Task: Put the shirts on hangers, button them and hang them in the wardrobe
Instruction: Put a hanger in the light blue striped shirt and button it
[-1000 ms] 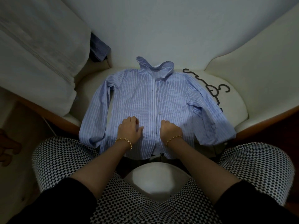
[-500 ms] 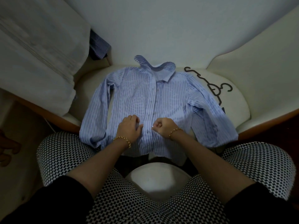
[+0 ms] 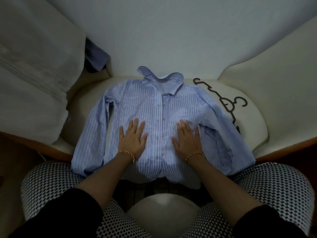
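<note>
The striped shirt (image 3: 154, 103) is laid flat, front up, on the cream seat (image 3: 248, 127), with its placket closed. Half a second ago both hands were curled at the lower buttons. Now the left hand (image 3: 133, 138) and right hand (image 3: 186, 138) are spread flat on either side of the placket, with nothing grasped. Buttoning is judged finished. The black hanger (image 3: 228, 103) is seen lying beside the shoulder, apparently not yet used.
</note>
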